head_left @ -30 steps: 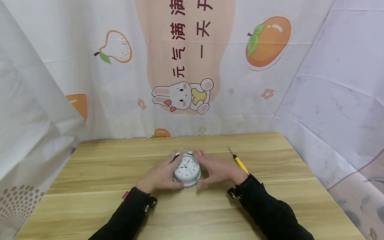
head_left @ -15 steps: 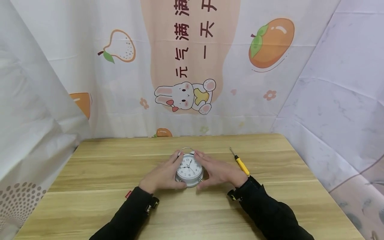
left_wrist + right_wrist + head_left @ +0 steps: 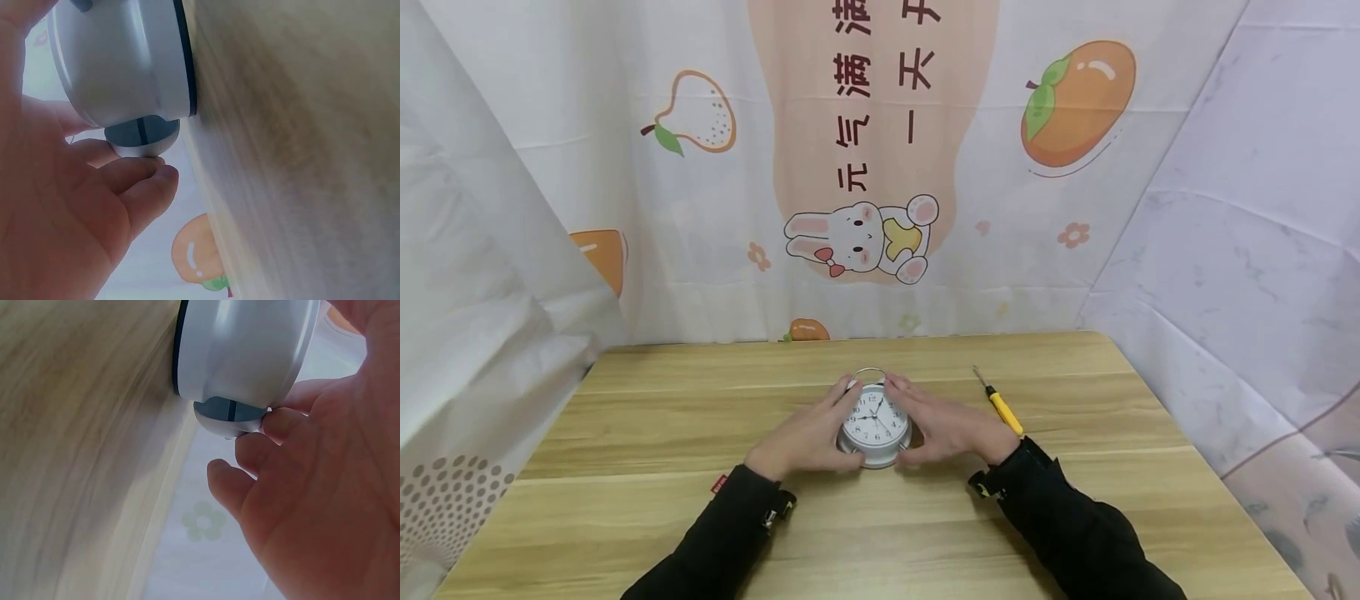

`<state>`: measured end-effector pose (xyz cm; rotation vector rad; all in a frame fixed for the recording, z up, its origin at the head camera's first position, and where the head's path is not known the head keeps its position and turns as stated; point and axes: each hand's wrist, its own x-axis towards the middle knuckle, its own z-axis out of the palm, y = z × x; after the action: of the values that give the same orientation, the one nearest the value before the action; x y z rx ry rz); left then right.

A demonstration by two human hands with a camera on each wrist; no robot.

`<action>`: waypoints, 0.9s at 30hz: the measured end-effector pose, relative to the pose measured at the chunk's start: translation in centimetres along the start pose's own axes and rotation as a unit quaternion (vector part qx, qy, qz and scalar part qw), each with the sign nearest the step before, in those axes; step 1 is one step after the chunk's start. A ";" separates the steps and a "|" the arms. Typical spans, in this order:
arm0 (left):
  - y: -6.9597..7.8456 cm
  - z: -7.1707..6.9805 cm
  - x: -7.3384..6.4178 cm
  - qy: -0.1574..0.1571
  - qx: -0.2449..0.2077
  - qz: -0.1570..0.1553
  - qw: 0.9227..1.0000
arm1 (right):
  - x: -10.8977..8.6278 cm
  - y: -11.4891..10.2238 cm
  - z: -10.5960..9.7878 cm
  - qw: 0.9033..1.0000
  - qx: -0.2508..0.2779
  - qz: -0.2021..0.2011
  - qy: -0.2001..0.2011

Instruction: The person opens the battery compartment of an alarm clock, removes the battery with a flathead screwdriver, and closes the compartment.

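Note:
A silver-white twin-bell alarm clock point(image 3: 876, 425) lies face up on the wooden table point(image 3: 880, 533), its dial toward the head camera. My left hand point(image 3: 808, 433) grips its left side, with fingers on one bell point(image 3: 147, 140) and the thumb near a foot. On the other side my right hand point(image 3: 955, 425) holds it likewise, fingertips against the second bell point(image 3: 228, 419) and thumb low by the other foot. Both wrist views show the clock's smooth rounded casing, with its dark back rim close to the tabletop. The fingers partly hide the bells in the head view.
A screwdriver point(image 3: 1000, 408) with a yellow and black handle lies right of the clock, behind my right wrist. Near my left cuff is a small red tag point(image 3: 718, 483). A printed curtain point(image 3: 700, 208) hangs along the table's back edge.
My hands have drawn in slightly around the clock; the right fingers have come together on its bell. The clock has shifted slightly right. The head view has also shifted a little.

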<state>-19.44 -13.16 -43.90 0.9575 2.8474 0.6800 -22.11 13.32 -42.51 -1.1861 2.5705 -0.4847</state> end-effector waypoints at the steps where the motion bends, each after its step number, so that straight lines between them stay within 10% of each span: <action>1: 0.0 0.0 0.0 -0.001 0.001 -0.001 1.000 | 0.0 0.0 0.0 1.000 0.001 0.000 0.000; 27: 0.0 -0.1 0.0 -0.020 -0.018 -0.016 1.000 | 0.0 0.3 0.0 1.000 0.018 0.006 0.002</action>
<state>-19.46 -13.16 -43.84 0.9077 2.7993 0.6994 -22.31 13.51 -42.64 -1.1585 2.5588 -0.5291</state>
